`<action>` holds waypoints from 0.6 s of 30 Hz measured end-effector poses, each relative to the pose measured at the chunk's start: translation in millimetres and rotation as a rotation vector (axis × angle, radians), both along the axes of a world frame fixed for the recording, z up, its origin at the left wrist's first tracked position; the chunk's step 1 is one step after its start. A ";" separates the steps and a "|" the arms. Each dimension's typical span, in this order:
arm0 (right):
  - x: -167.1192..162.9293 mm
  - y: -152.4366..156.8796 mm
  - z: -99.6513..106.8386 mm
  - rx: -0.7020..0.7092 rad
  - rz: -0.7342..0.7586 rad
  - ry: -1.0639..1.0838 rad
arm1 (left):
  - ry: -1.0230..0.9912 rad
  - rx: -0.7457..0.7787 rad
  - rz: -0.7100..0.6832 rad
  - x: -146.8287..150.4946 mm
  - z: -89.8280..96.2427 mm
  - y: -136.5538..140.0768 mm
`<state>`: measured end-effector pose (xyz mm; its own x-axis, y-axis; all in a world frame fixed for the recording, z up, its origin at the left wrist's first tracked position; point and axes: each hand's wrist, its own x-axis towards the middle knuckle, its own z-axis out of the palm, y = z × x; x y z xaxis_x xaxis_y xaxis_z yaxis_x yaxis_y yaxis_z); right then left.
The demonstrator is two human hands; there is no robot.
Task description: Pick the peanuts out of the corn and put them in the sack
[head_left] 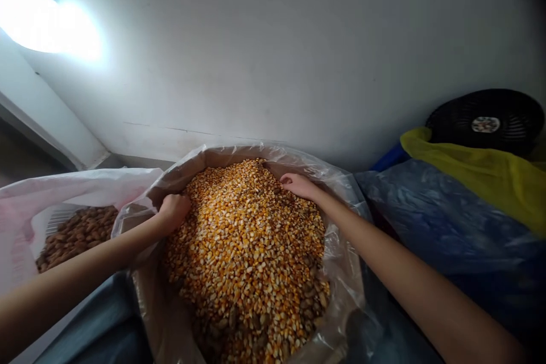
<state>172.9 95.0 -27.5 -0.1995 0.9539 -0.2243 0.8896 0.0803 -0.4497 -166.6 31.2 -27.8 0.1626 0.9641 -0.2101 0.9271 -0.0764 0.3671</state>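
Note:
A heap of yellow and orange corn kernels [247, 239] fills a large sack lined with clear plastic [341, 273] in front of me. Larger tan pieces, which look like unshelled peanuts [310, 298], lie among the kernels at the lower right and near front. At the heap's left edge, my left hand [174, 210] is closed in a fist against the corn; its contents are hidden. My right hand [298, 186] rests on the far right side of the heap, fingers curled together, and whatever they hold does not show.
Left of the corn, a white and pink sack [128, 179] holds reddish-brown nuts [81, 233]. A pale wall [273, 57] rises behind. To the right are dark blue plastic bags [447, 216], a yellow mesh cloth [482, 173] and a black round fan [490, 119]. A bright lamp glows upper left.

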 end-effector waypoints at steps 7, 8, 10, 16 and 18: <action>-14.6 -8.2 -21.9 0.020 0.074 -0.131 | 0.207 0.015 -0.050 -8.6 36.2 14.1; -14.7 -9.1 -22.8 0.025 0.075 -0.141 | 0.208 -0.006 -0.059 -9.8 40.9 18.2; -12.1 -9.8 -24.0 0.025 0.080 -0.145 | 0.194 -0.069 -0.045 -11.7 49.4 26.8; -4.4 -8.3 -29.8 0.010 0.108 -0.077 | 0.277 -0.181 -0.094 -3.2 54.6 24.9; -4.9 -9.0 -31.2 0.016 0.092 -0.055 | 0.287 -0.181 -0.109 3.2 46.1 12.3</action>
